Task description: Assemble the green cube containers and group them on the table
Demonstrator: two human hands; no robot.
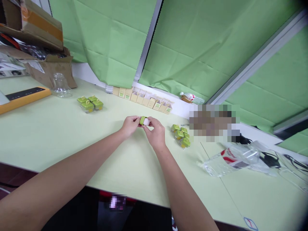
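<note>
Near the middle of the table, my left hand (130, 126) and my right hand (155, 131) pinch a small green-and-white case (143, 121) between them. It has a green outer band, and a pale part faces to the right; my fingertips cover its ends. To the right of my hands stands a group of small clear containers with green lids (178, 134), several of them close together. A second cluster of green-lidded containers (88, 105) with pale loops on top sits further left. Behind my hands runs a row of small cardboard boxes (144, 98), several with open tops.
An empty clear jar (61, 86) and open cardboard boxes (49, 69) occupy the back left, near a yellow-edged device (29, 98). On the right lie a large plastic bottle (228, 159) and black cables (270, 159). A smaller bottle (192, 98) rests by the green curtain (192, 41).
</note>
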